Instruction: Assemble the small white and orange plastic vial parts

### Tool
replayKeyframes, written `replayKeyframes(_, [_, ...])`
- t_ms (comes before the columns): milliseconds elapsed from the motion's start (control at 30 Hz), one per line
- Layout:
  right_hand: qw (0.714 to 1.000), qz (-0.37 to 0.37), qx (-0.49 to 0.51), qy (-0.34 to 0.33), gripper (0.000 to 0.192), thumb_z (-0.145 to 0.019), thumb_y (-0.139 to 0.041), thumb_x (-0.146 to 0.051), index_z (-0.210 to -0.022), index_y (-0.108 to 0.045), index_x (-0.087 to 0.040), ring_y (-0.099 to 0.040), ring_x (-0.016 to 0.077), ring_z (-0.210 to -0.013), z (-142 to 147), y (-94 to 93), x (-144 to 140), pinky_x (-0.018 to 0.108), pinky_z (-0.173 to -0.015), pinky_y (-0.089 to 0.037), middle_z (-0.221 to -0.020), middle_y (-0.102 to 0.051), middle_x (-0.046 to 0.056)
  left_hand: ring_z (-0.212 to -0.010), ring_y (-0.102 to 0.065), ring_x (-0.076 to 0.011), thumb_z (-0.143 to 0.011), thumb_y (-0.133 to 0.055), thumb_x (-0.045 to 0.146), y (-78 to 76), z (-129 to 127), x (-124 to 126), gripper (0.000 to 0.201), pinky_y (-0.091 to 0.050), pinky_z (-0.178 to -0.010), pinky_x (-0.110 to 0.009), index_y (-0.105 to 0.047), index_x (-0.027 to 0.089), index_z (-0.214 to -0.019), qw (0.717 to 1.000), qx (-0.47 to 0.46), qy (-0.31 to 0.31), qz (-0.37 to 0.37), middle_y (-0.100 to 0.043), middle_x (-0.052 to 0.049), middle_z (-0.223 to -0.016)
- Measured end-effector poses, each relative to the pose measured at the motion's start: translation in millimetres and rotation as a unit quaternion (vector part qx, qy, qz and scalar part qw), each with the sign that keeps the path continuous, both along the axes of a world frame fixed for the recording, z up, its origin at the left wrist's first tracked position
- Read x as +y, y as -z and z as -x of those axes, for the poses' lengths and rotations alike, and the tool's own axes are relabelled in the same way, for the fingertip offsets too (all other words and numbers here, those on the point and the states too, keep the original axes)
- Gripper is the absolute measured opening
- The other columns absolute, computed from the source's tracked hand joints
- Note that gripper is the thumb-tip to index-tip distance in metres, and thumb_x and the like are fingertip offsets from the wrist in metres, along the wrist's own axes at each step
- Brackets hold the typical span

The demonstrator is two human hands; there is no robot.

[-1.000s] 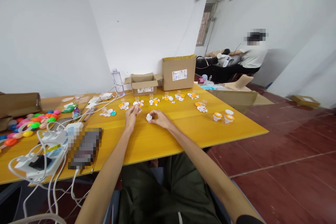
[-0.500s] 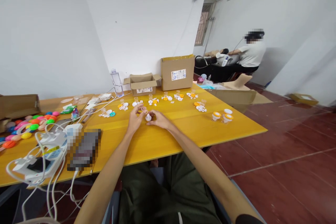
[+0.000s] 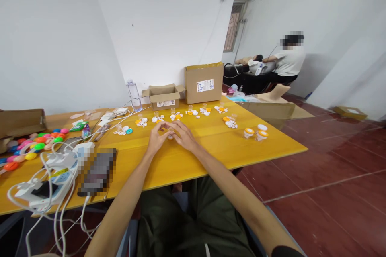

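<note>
Over the front middle of the table, my left hand [image 3: 156, 138] and my right hand [image 3: 184, 136] meet with curled fingers. Between them is a small clear plastic cup [image 3: 170, 136], mostly covered by the fingers. Thumbs and fingertips of both hands close round its upper part. Any white part inside it is hidden. Just beyond my hands lie small piles of white plastic parts [image 3: 155, 119], with a yellow ring-shaped piece [image 3: 177, 117] among them. To the right stand a few clear cups with yellow-and-white tops [image 3: 261, 133].
A small open carton [image 3: 164, 99] and a taller cardboard box [image 3: 204, 84] stand at the back. On the left are a power strip [image 3: 62, 178] with tangled cables, a phone [image 3: 98, 170], a bottle [image 3: 134, 96] and colourful balls [image 3: 39, 145]. A person [image 3: 289, 60] sits far right.
My hands have come together, the right one moving up and over. The clear cup and the white part, held apart before, are now in one place, and the white part is covered.
</note>
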State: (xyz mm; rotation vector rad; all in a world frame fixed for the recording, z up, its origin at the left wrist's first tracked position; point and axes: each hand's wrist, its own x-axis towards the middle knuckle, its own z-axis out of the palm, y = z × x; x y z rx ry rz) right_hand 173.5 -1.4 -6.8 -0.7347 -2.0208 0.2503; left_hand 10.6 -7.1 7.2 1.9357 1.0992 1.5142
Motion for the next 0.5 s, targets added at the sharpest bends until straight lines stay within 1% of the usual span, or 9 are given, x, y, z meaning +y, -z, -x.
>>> replayKeyframes(67, [1.000, -0.004, 0.011, 0.009, 0.045, -0.092, -0.049, -0.019, -0.135, -0.056, -0.033, -0.058, 0.0242, -0.110, 0.3, -0.1, 0.1, 0.042, -0.101, -0.047, -0.114, -0.062, 0.007, -0.090, -0.065, -0.0200, -0.072, -0.077, 0.035, 2.2, 0.8, 1.6, 0.035, -0.049, -0.081, -0.033, -0.063, 0.022, -0.102, 1.000, -0.012, -0.005, 0.006, -0.070, -0.004, -0.095])
replayKeyframes(133, [0.999, -0.004, 0.048, 0.024, 0.042, -0.093, -0.051, -0.022, -0.133, -0.057, -0.031, -0.059, 0.0235, -0.107, 0.1, -0.4, 1.2, 0.040, -0.098, -0.049, -0.112, -0.062, 0.007, -0.093, -0.065, -0.0208, -0.070, -0.080, 0.036, 4.7, 1.8, 2.6, 0.044, -0.049, -0.083, -0.034, -0.061, 0.022, -0.107, 1.000, -0.001, -0.011, 0.013, -0.069, -0.005, -0.100])
replayKeyframes(200, [0.995, 0.000, 0.097, 0.038, 0.038, -0.093, -0.052, -0.025, -0.130, -0.059, -0.030, -0.061, 0.0220, -0.100, -0.5, -0.7, 3.3, 0.037, -0.091, -0.052, -0.109, -0.063, 0.007, -0.099, -0.063, -0.0222, -0.068, -0.082, 0.036, 8.0, 3.1, 3.4, 0.050, -0.048, -0.086, -0.035, -0.060, 0.023, -0.110, 0.999, 0.038, -0.025, 0.022, -0.067, -0.006, -0.107])
replayKeyframes(267, [0.989, 0.009, 0.137, 0.047, 0.035, -0.092, -0.054, -0.027, -0.126, -0.061, -0.029, -0.062, 0.0200, -0.091, -1.0, -0.6, 6.1, 0.034, -0.082, -0.055, -0.105, -0.063, 0.006, -0.103, -0.061, -0.0240, -0.065, -0.084, 0.034, 11.8, 4.5, 4.3, 0.052, -0.046, -0.090, -0.037, -0.061, 0.022, -0.111, 0.994, 0.096, -0.048, 0.035, -0.065, -0.006, -0.111])
replayKeyframes(333, [0.985, 0.019, 0.163, 0.046, 0.031, -0.091, -0.056, -0.029, -0.121, -0.063, -0.028, -0.062, 0.0184, -0.086, -1.0, -0.1, 8.9, 0.031, -0.075, -0.055, -0.102, -0.064, 0.005, -0.104, -0.059, -0.0262, -0.060, -0.087, 0.033, 15.5, 5.6, 5.6, 0.051, -0.045, -0.091, -0.038, -0.065, 0.022, -0.105, 0.983, 0.161, -0.067, 0.053, -0.066, -0.006, -0.107])
replayKeyframes(400, [0.983, 0.030, 0.174, 0.041, 0.028, -0.090, -0.057, -0.030, -0.117, -0.064, -0.027, -0.062, 0.0175, -0.083, -0.4, 0.5, 10.7, 0.029, -0.072, -0.055, -0.100, -0.065, 0.004, -0.102, -0.058, -0.0274, -0.062, -0.086, 0.036, 17.8, 6.3, 7.2, 0.042, -0.044, -0.090, -0.039, -0.068, 0.022, -0.097, 0.972, 0.214, -0.074, 0.068, -0.067, -0.006, -0.101])
replayKeyframes(500, [0.984, 0.046, 0.168, 0.027, 0.026, -0.088, -0.060, -0.029, -0.113, -0.066, -0.026, -0.063, 0.0171, -0.083, 1.0, 0.9, 10.6, 0.028, -0.070, -0.055, -0.100, -0.066, 0.004, -0.099, -0.057, -0.0273, -0.067, -0.082, 0.036, 18.5, 6.4, 9.0, 0.029, -0.045, -0.087, -0.038, -0.071, 0.021, -0.089, 0.963, 0.248, -0.076, 0.077, -0.068, -0.006, -0.094])
